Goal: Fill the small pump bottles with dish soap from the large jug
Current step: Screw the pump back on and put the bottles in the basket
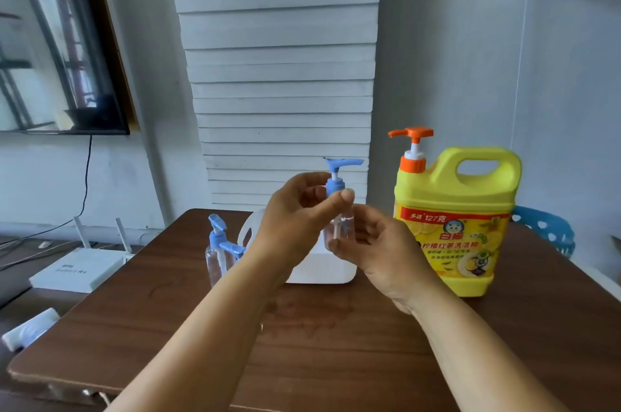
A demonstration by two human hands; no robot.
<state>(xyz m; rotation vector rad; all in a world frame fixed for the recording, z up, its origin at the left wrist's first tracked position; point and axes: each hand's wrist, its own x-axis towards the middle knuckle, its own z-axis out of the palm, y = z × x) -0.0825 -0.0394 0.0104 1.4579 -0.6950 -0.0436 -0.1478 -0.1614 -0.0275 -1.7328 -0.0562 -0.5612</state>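
Observation:
I hold a small clear pump bottle (pixel 337 232) with a blue pump head (pixel 339 173) up over the brown table (pixel 302 327). My left hand (pixel 295 216) pinches the blue collar under the pump. My right hand (pixel 376 250) grips the clear body from below. The large yellow dish soap jug (pixel 453 220) with an orange pump (pixel 411 146) stands upright to the right, apart from my hands. Two more clear bottles with blue pumps (pixel 220 248) stand at the left.
A white plastic jug (pixel 322 267) stands behind my hands, partly hidden. A blue basket (pixel 544 230) sits behind the yellow jug. A white router (pixel 77 270) and a small white object (pixel 30 327) lie left of the table. Water drops mark the tabletop.

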